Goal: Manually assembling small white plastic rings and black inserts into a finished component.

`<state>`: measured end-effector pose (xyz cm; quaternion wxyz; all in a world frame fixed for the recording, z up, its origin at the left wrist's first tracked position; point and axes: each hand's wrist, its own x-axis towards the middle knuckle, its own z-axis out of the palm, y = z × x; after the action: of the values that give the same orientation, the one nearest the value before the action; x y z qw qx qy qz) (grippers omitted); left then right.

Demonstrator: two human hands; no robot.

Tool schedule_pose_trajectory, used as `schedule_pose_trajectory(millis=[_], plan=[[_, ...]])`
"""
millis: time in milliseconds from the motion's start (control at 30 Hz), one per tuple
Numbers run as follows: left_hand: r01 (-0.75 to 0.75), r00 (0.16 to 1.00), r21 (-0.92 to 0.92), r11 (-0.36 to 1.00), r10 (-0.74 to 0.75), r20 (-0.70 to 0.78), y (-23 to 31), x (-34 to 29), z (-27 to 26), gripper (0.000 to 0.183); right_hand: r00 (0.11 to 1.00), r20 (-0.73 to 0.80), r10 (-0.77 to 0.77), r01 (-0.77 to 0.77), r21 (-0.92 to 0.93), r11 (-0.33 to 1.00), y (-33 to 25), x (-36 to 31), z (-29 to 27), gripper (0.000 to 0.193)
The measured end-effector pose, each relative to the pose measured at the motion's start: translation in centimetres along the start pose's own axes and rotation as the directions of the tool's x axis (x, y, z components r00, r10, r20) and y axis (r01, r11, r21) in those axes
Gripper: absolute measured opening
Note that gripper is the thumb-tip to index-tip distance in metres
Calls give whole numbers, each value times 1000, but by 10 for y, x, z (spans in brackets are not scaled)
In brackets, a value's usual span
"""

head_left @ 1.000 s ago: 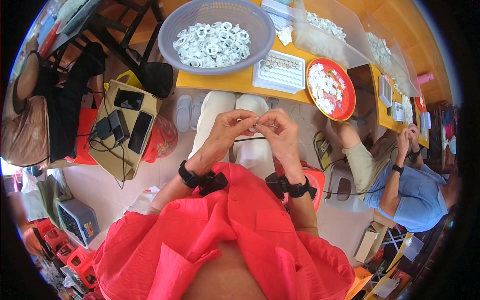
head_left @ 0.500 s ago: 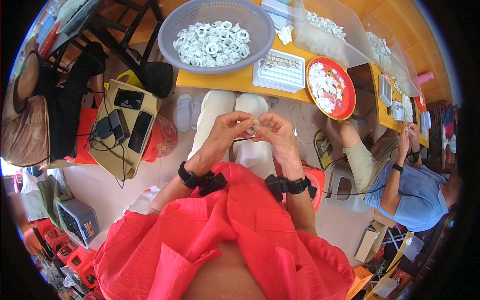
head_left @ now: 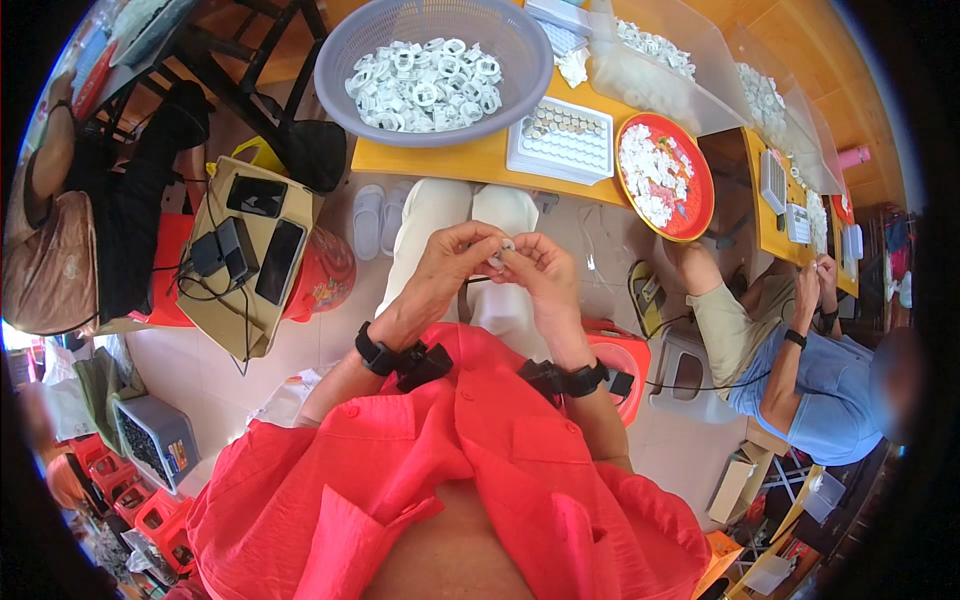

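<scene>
Above my lap, my left hand [head_left: 455, 262] and my right hand [head_left: 543, 275] meet, fingertips closed in a pinch. Between them is a small round whitish-grey part [head_left: 504, 249], mostly covered by the fingers, so its exact kind cannot be made out. Beyond my hands stands a purple-grey plastic basket [head_left: 335, 90] heaped with white ring-shaped plastic parts [head_left: 425, 85]. To its right lies a white tray [head_left: 560, 165] with rows of round slots, some filled with silvery discs [head_left: 565, 122]. A red round tray [head_left: 702, 205] farther right carries small white pieces [head_left: 648, 170].
The yellow table [head_left: 400, 158] spans the far side, with clear plastic bins [head_left: 655, 95] at its right. At left, a cardboard box [head_left: 225, 325] holds phones and cables. A co-worker in a blue shirt [head_left: 815, 385] sits at right; another person [head_left: 70, 245] is at left. Grey slippers [head_left: 367, 225] lie under the table.
My right hand and wrist have turned a little, and the forearm has shifted slightly. Both hands still pinch the small round part together.
</scene>
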<state>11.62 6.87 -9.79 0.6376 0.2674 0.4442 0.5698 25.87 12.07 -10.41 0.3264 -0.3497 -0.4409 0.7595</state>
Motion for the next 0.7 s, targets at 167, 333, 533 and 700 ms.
schedule_pose_trajectory(millis=[167, 333, 533, 700], plan=[[5, 999, -15, 1000, -6, -54, 2, 3, 1, 16, 979, -109, -174, 164, -94, 982, 9, -1, 16, 10], [14, 996, -70, 997, -20, -83, 7, 3, 4, 17, 964, -130, -233, 211, -166, 963, 1, -3, 22, 10], [14, 996, -83, 996, -22, -91, 5, 0, 4, 17, 978, -142, -152, 131, -147, 980, -6, -6, 25, 11], [1, 1000, -124, 992, -5, -28, 9, -2, 3, 17, 984, -120, -131, 115, -136, 984, -7, -5, 21, 12]])
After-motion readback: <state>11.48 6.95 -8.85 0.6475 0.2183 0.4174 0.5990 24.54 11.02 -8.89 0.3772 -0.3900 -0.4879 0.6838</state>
